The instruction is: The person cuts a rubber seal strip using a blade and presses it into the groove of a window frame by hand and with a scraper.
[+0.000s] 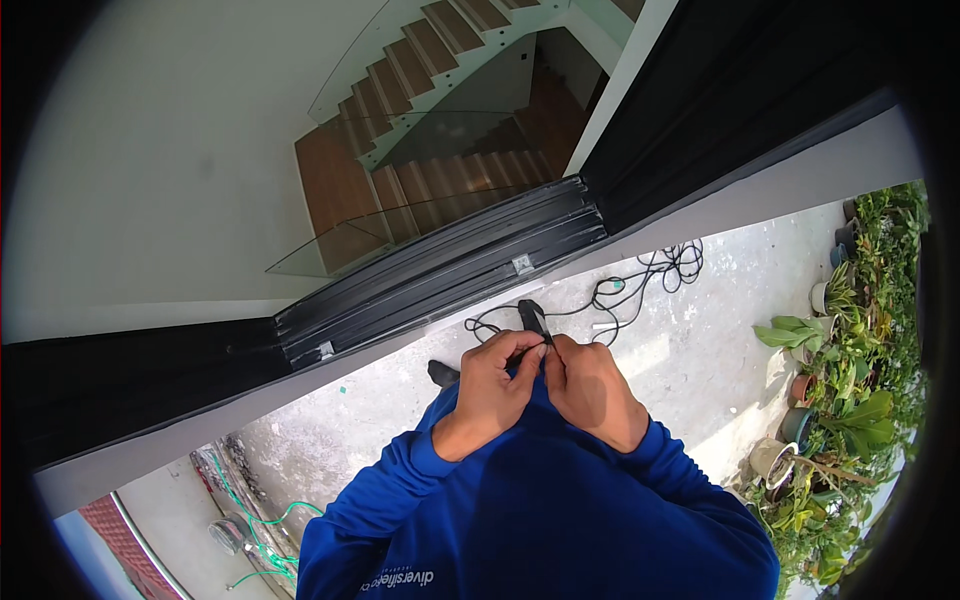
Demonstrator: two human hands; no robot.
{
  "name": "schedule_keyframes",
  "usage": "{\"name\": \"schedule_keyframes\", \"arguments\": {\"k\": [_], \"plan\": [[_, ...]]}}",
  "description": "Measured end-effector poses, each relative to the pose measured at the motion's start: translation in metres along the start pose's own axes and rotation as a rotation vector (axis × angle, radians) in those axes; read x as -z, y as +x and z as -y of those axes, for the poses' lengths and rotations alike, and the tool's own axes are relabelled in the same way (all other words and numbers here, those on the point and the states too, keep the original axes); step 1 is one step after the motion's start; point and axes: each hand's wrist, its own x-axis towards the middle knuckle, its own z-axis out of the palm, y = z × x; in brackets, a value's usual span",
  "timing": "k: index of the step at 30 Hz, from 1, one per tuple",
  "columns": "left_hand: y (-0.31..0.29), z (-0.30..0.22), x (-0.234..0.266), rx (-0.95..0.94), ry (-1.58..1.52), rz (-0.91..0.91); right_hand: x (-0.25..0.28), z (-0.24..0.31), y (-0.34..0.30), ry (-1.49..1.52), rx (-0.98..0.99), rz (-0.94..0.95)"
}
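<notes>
My left hand [493, 385] and my right hand [592, 390] meet in front of my chest. Thumb and fingers of both hands are pinched close together, nearly touching at the tips. Whatever lies between the fingertips is too small to make out. Just beyond them shows a dark, long shape with a pale strip [533, 318], which looks like a shoe on the floor. Another dark shoe [442, 374] shows left of my left wrist. Blue sleeves cover both forearms.
Ahead runs a black window frame [440, 275] with small pale patches, above a light ledge. Glass panels and a wooden staircase [400, 75] lie behind it. A black cable [640, 285] lies coiled on the concrete floor. Potted plants [850, 400] line the right; a green hose [265, 520] lies left.
</notes>
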Motion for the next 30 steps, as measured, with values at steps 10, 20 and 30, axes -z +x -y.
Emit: {"name": "schedule_keyframes", "arguments": {"k": [10,20,30], "plan": [[0.002,-0.005,0.012,0.321,-0.307,0.026,0.012,0.007,-0.014,0.295,-0.134,-0.017],[0.002,0.0,0.046,0.211,-0.312,-0.258,-0.01,0.006,0.004,0.32,0.025,0.045],[-0.012,0.01,0.07,0.268,-0.481,-0.533,-0.044,0.022,0.036,0.065,0.219,0.149]]}}
